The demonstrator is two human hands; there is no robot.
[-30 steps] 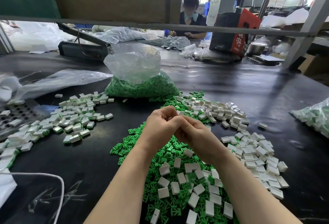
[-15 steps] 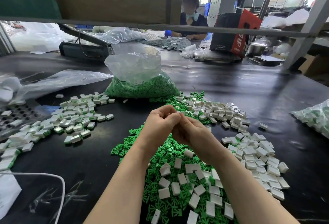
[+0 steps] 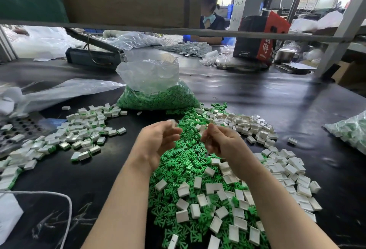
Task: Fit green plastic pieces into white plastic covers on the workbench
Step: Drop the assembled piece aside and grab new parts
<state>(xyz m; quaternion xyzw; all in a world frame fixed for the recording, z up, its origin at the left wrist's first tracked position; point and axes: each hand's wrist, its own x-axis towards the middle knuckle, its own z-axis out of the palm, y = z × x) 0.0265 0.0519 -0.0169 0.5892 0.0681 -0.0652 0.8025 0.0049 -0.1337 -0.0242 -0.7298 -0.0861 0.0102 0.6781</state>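
Above green pieces heaped mid-desk: left hand curled, blurry white cover at fingertips. Right hand half-curled, contents can't tell. Loose white covers to right; finished ones piled left.

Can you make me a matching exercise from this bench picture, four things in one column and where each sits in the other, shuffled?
Things:
1. clear bag of green pieces
2. pile of assembled covers
3. loose green pieces
4. red and black box

Places:
A. directly under the two hands
B. far side of the bench, at the right
C. left of the left hand
D. upright beyond the hands, at the centre

Pairs: 1-D, 2-C, 3-A, 4-B
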